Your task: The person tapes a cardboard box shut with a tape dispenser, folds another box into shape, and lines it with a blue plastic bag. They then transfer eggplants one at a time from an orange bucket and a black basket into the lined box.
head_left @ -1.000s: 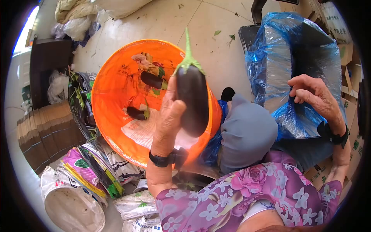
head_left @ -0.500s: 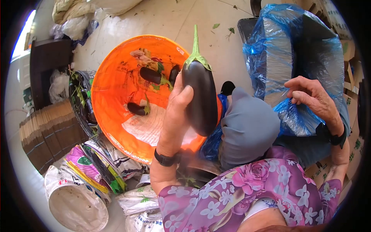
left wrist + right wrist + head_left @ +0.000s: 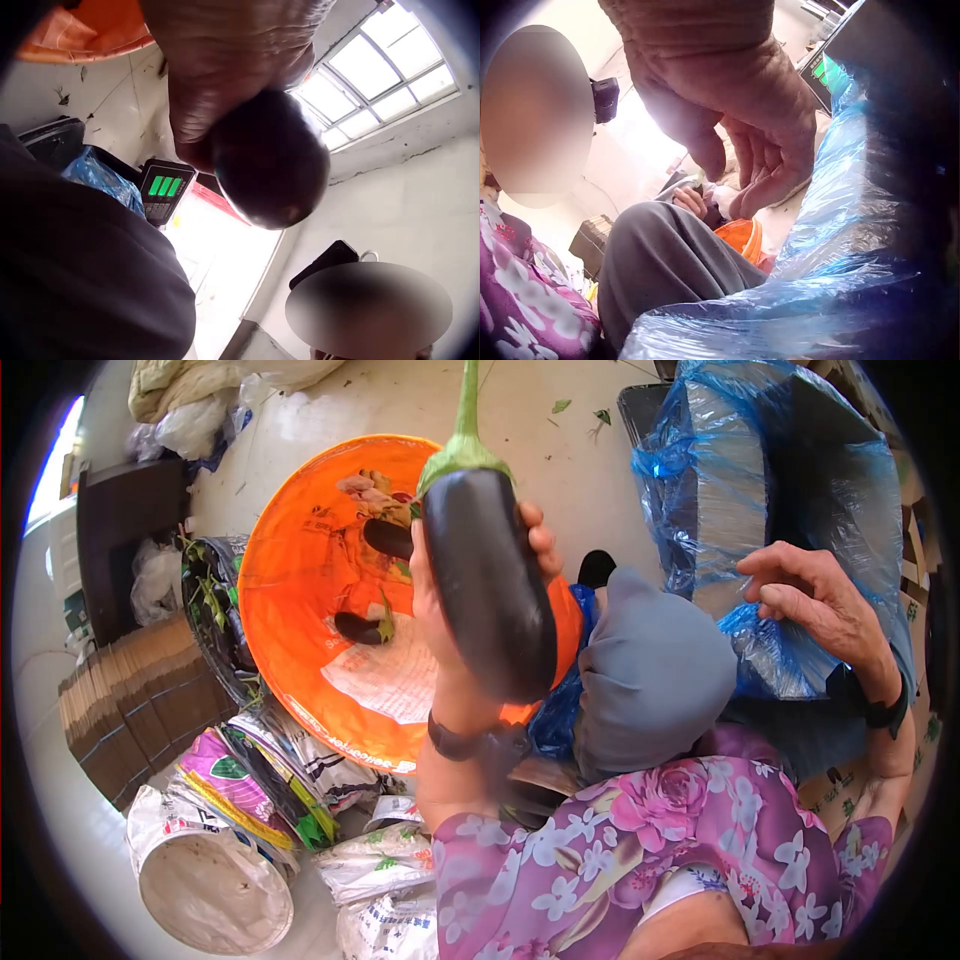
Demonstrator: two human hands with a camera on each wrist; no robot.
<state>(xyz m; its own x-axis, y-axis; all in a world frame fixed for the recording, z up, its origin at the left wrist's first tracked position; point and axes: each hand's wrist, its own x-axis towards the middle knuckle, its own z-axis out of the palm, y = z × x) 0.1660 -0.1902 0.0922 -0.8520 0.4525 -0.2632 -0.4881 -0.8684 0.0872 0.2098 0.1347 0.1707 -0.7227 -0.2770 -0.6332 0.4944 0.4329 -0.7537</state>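
Observation:
A large dark purple eggplant (image 3: pixel 490 580) with a green cap and long stem is gripped in my left hand (image 3: pixel 438 622), stem pointing away from my body. Fingertips show on its right side, and the palm lies along its left. The left wrist view shows the rounded bottom of the eggplant (image 3: pixel 274 169) below the hand. It is held over the right side of an orange bucket (image 3: pixel 285 600), where smaller eggplants (image 3: pixel 358 628) lie inside. My right hand (image 3: pixel 815 600), fingers loosely bent and holding nothing, hovers by a box lined with blue plastic (image 3: pixel 725 500).
Left of the bucket stand a dark basket (image 3: pixel 215 600) of leafy produce and a stack of flattened cardboard (image 3: pixel 150 700). Printed sacks (image 3: pixel 215 880) lie in front of them. A grey-clothed knee (image 3: pixel 655 670) separates bucket and box. A scale display (image 3: pixel 165 187) glows green.
The eggplant has risen closer to the head camera and turned, with fingertips now showing on its right side. The right hand stays beside the lined box, nearly unmoved.

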